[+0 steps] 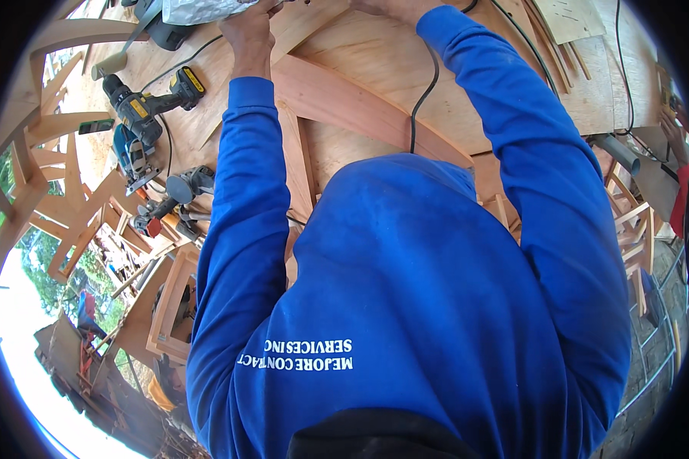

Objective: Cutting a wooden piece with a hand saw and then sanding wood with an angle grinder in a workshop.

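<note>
Both arms in blue sleeves reach to the top edge of the head view. My left hand (249, 30) is beside a crumpled white sheet or bag (199, 8), its fingers bent and partly cut off; what they grip is unclear. My right hand (386, 8) is farther right, its fingers mostly out of frame. Below the hands, long reddish boards (344, 99) lie on the plywood worktop (452, 107), with black cables (429, 92) across them.
A cordless drill (138, 107), a blue jigsaw (130, 157) and other power tools (184, 187) sit at left. Wooden pieces (69, 206) crowd beyond. A grey pipe (620, 149) is at right. Another person's hand and red clothing (677, 191) show at the far right.
</note>
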